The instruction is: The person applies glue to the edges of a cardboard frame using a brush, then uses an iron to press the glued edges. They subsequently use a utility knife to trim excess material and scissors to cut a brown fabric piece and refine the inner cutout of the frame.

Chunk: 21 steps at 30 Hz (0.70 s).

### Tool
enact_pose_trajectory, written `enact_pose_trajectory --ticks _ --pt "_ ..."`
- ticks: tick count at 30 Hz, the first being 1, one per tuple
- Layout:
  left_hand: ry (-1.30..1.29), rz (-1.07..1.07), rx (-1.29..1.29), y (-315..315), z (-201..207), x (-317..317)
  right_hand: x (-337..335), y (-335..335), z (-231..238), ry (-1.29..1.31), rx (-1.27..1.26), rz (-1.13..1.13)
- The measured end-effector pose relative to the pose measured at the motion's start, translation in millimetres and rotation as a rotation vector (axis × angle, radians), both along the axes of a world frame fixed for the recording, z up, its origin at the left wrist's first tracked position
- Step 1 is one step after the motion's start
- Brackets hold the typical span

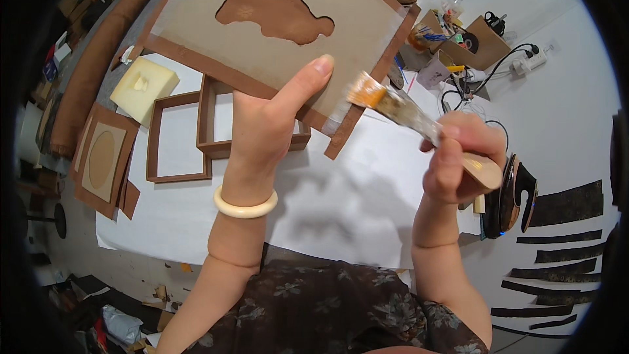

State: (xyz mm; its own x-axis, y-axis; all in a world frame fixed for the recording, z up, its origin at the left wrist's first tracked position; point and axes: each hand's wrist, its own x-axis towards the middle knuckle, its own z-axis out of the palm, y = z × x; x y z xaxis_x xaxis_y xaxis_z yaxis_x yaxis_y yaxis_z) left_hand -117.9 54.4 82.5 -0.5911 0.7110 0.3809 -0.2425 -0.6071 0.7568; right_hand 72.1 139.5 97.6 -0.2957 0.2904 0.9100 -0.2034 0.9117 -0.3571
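My left hand (278, 108) grips the near edge of a flat panel (190, 23), its thumb on the top face and the other fingers hidden beneath. The panel is grey-beige with brown strips along its edges and an irregular cut-out showing brown inside. One brown strip sticks out past the near right corner. In my right hand (462, 157) is a flat paintbrush (400, 108) with a pale wooden handle and a ferrule smeared with whitish residue. Its bristle end is at the panel's right edge; whether it touches cannot be told.
Two brown open frames (154, 137) overlap on the white-covered table (341, 223), near a yellowish sponge block (145, 88). Brown pieces with an oval panel (101, 164) lie at left. A small iron (517, 196) stands at right; cables and a cardboard box (481, 42) sit behind.
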Motion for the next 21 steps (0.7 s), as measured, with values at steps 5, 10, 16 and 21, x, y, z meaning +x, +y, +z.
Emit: enact_pose_trajectory --ticks 5,10,16,21 --pt "-0.020 -0.020 0.020 -2 2 2 1 1 5 0.056 -0.053 0.033" --pt "-0.021 -0.024 0.047 0 1 5 2 -4 13 0.131 -0.039 0.072" --pt "0.017 -0.049 0.043 0 -2 3 3 0 9 0.107 0.041 -0.013" --pt "0.027 -0.096 0.000 0 -3 0 10 -4 10 0.183 -0.052 0.159"
